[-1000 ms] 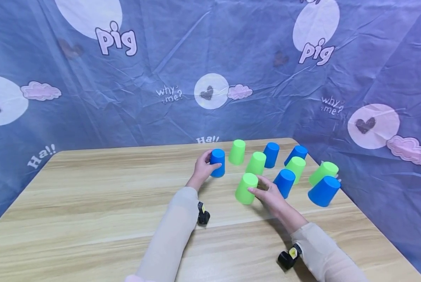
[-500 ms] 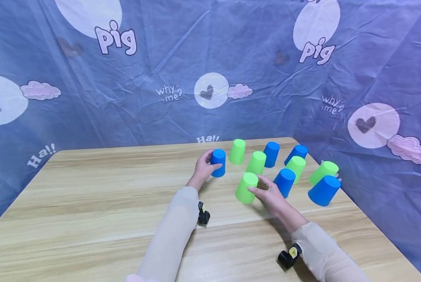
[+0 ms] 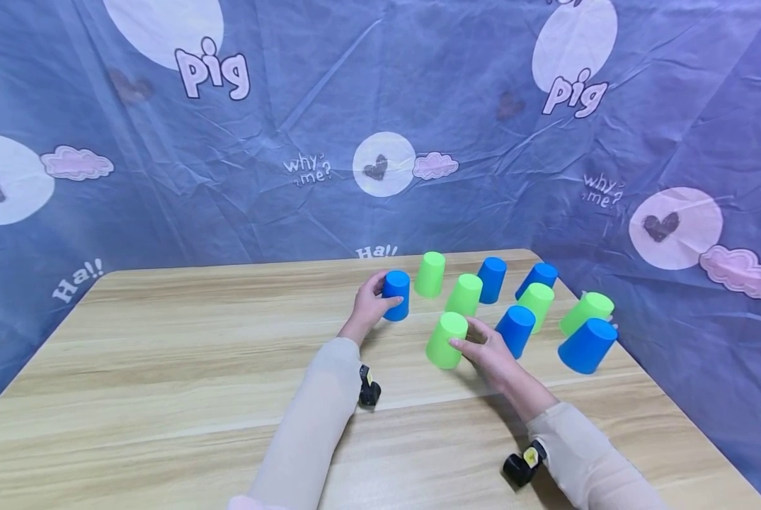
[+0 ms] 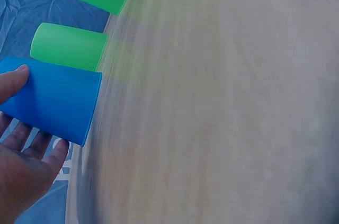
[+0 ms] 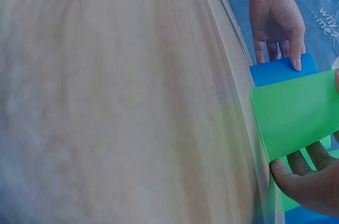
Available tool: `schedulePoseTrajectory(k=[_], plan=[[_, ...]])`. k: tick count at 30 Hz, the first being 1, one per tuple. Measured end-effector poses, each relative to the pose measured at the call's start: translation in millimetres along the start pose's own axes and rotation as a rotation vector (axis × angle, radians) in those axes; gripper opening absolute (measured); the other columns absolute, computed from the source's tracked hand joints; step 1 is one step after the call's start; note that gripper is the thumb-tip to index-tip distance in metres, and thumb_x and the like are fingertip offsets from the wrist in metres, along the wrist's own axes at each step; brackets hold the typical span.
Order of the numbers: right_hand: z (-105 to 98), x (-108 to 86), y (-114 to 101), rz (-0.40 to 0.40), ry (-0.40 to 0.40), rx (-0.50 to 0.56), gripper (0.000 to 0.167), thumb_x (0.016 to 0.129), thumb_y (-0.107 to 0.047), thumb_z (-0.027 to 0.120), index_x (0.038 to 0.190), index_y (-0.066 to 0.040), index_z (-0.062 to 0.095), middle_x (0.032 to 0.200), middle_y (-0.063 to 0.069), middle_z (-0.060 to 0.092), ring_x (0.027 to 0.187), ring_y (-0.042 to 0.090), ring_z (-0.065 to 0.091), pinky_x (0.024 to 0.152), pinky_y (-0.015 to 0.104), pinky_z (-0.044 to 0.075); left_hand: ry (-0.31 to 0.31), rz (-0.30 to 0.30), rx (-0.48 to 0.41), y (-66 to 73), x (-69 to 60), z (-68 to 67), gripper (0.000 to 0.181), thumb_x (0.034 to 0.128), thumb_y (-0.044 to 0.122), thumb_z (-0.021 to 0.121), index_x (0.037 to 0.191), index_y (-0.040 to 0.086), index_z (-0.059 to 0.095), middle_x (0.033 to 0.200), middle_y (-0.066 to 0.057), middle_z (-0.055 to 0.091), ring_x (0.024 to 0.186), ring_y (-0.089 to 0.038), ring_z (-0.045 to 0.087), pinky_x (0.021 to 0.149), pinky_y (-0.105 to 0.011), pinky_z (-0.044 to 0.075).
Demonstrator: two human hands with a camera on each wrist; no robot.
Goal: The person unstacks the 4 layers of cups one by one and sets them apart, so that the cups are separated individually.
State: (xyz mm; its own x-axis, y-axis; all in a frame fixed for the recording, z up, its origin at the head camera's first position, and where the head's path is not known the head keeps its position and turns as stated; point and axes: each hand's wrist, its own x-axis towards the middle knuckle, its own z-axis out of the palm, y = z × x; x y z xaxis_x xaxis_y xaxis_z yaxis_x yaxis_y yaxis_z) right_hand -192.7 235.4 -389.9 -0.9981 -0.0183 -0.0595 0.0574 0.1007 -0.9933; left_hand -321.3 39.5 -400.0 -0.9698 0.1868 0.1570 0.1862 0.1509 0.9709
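My left hand (image 3: 370, 303) holds an upside-down blue cup (image 3: 396, 296), with the thumb on the near side and the fingers behind. The left wrist view shows this blue cup (image 4: 53, 99) between thumb and fingers. My right hand (image 3: 487, 350) grips an upside-down green cup (image 3: 447, 341) by its right side, closer to me. In the right wrist view that green cup (image 5: 296, 115) lies between the thumb and fingers. Just behind it stands another green cup (image 3: 465, 295), and a further green cup (image 3: 430, 275) is to the right of the held blue one.
Right of my right hand stand more upside-down cups: a blue cup (image 3: 515, 331), a green cup (image 3: 536, 306), a blue cup (image 3: 587, 346) and a green cup (image 3: 586, 314). Two blue cups are at the back right. The wooden table (image 3: 182, 368) meets a blue printed cloth (image 3: 259, 127).
My left hand and the blue cup have shifted very slightly to the right. The right hand keeps its grip on the green cup in about the same place.
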Motion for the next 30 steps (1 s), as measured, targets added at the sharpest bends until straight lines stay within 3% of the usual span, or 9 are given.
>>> schedulePoseTrajectory(k=[18,24,30], plan=[[4,6.4,-7,0.025,-0.067,-0.026,0.065,0.081,-0.014,0.06,0.133,-0.001,0.024,0.133,0.023,0.025,0.121,0.033,0.023,0.096,0.045,0.023,0.006,0.01,-0.043,0.8,-5.4,-19.8,0.055,0.0744,0.015,0.068,0.124,0.01,0.045,0.122,-0.009,0.046,0.113,-0.027,0.04,0.09,-0.04,0.035],[3,8.5,-10,-0.001,-0.081,-0.063,0.065,0.081,-0.012,0.06,0.133,-0.003,0.024,0.132,0.022,0.026,0.121,0.033,0.023,0.097,0.046,0.022,-0.005,0.005,-0.018,3.5,-7.7,-29.2,0.058,0.0746,0.022,0.068,0.126,0.012,0.043,0.125,-0.006,0.044,0.115,-0.024,0.038,0.089,-0.036,0.037],[-2,8.0,-21,-0.056,-0.087,-0.117,0.067,0.079,-0.014,0.061,0.133,-0.002,0.023,0.131,0.022,0.029,0.12,0.033,0.026,0.096,0.046,0.022,-0.008,0.062,0.043,15.7,-10.6,-43.4,0.059,0.0762,0.026,0.066,0.128,0.012,0.041,0.128,-0.006,0.041,0.117,-0.022,0.035,0.091,-0.039,0.034]])
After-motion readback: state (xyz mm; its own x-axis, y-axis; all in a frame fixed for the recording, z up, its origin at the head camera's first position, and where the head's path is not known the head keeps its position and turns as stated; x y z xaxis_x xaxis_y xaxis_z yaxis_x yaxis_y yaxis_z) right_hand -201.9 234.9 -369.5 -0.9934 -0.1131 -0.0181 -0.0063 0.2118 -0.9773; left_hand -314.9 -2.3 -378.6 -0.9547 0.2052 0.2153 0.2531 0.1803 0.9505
